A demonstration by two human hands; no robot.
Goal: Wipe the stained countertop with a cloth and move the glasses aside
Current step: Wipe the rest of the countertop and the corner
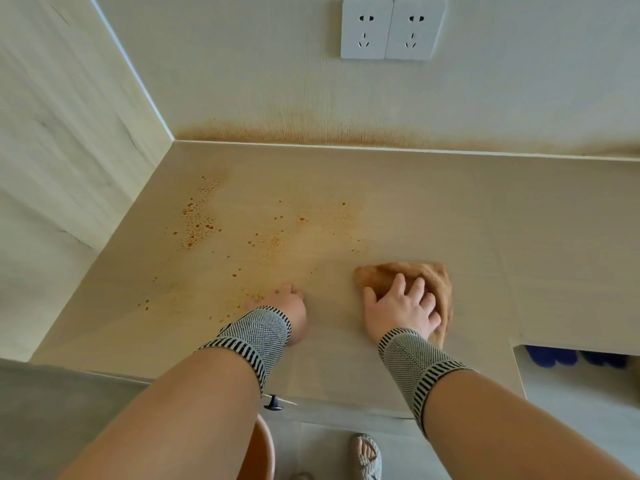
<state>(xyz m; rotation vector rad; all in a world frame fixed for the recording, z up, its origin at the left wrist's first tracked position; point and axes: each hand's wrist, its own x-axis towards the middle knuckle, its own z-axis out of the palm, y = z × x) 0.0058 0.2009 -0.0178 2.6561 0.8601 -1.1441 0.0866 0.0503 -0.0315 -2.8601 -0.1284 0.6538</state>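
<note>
Countertop (433,209) fills the middle of the frame, pale beige, running into a corner at upper left. Orange-brown stains (201,216) spatter the centre-left part, thickest toward the corner, thinner specks trailing down to lower centre; right half looks cleaner. A brownish band also tints the wall (277,81) just above the back edge. No glasses in view, so that part can't be judged here.

Cloth (408,282) lies right of centre, bunched, brownish, flat on the countertop. Right hand (401,306) presses on it, fingers spread and fairly straight, palm down. Left hand (291,306) rests on the bare surface at lower centre, fingers mostly hidden behind the wrist, so how far they curl I cannot tell; it seems to brace, holding nothing visible.

Step in hand: wiping, probably a good part left. To do it well, I'd sweep the cloth leftward into the spatter with a flat palm and even pressure, overlap passes, and work toward the corner last. Refold to a cleaner face, since the cloth looks soiled and may smear. Lift the left hand off the specks beneath it.
</note>
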